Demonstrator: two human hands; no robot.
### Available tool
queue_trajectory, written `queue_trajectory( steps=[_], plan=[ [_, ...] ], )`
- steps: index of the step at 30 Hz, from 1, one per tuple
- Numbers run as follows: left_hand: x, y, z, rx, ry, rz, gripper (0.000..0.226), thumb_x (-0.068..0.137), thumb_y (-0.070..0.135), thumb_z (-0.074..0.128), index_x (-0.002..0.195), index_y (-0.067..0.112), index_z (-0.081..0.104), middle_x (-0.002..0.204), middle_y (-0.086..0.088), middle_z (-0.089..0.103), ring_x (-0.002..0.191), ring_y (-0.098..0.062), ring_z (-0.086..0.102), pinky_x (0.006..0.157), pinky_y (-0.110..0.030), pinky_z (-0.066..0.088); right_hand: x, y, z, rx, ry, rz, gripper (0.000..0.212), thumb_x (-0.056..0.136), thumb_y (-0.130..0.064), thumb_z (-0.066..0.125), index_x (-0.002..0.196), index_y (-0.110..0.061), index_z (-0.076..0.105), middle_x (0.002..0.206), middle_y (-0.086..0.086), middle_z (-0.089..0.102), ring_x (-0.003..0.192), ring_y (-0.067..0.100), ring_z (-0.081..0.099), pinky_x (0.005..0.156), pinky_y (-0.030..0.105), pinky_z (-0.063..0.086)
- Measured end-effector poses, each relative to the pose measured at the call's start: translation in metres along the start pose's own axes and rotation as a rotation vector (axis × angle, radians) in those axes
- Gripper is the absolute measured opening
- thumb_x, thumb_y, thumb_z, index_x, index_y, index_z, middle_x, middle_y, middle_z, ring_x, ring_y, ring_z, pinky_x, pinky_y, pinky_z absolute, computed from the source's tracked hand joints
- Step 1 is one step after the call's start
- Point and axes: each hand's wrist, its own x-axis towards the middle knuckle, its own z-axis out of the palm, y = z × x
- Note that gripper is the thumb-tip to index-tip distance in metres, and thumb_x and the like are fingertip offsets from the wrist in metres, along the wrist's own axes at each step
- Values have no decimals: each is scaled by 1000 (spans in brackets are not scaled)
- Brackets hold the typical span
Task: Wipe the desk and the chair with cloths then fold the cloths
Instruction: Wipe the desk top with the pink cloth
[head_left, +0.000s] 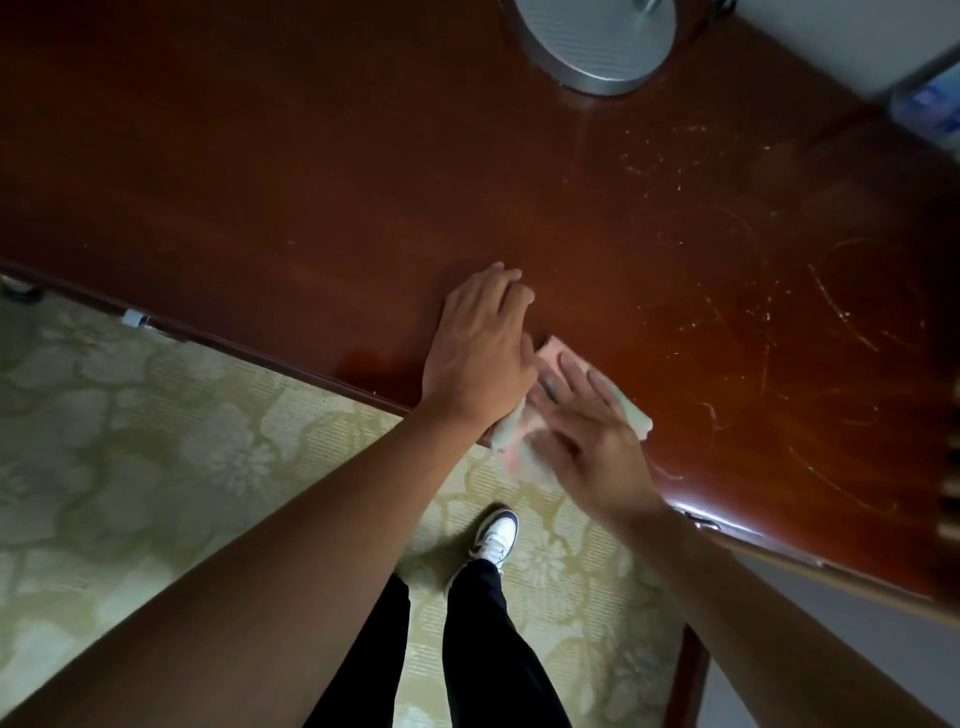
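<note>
Two hands on a cloth at the near edge of the desk.

A shoe (493, 535) stands on the patterned carpet (156, 441). The right hand (587, 436), blurred, lies with straight fingers on the pink-green cloth (550, 358); the left hand (480, 348) rests flat beside it on the brown desk (311, 182). Far back stands a round metal base (592, 41).

I see a desk (322, 171) of glossy red-brown wood, its varnish scratched pale at right. The cloth (636, 418) looks soft and matt (pink and green, blurred). The lamp base (592, 39) reads as brushed metal. The floor (156, 441) is matt, with a floral pattern.
</note>
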Motion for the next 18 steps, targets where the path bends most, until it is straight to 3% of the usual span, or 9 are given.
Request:
queue_trajectory(
  steps=[3,9,11,15,18],
  plan=[
    [-2,0,-1,-18,14,-26,38,79,13,36,102,6,65,119,-12,64,127,-29,54,107,-40,40,38,8,-3,8,77,149,51,95,-27,50,144,-15,46,152,-3,33,150,20,21,122,48,19],
    [-1,1,0,9,37,-15,33,76,10,41,101,8,63,118,-10,62,128,-26,52,108,-34,34,-34,0,1,-28,30,19,42,98,-30,51,138,-17,54,152,0,40,148,20,28,119,49,26],
    [-1,1,0,15,32,-15,33,76,10,41,101,8,63,118,-10,62,128,-26,51,108,-35,34,-21,12,-4,-32,19,7,41,97,-30,51,136,-19,55,150,0,43,147,19,30,118,50,27],
    [0,1,0,35,20,-18,35,77,12,40,102,8,64,119,-10,62,128,-26,52,108,-37,36,54,42,-21,-86,128,158,41,97,-25,56,136,-14,56,148,4,46,145,25,32,114,55,31],
    [-2,1,0,14,29,-7,36,76,12,39,101,8,64,120,-10,62,128,-27,52,109,-36,34,32,30,-17,-65,90,126,42,97,-27,58,136,-13,56,150,3,42,147,23,30,118,53,27]
  ],
)
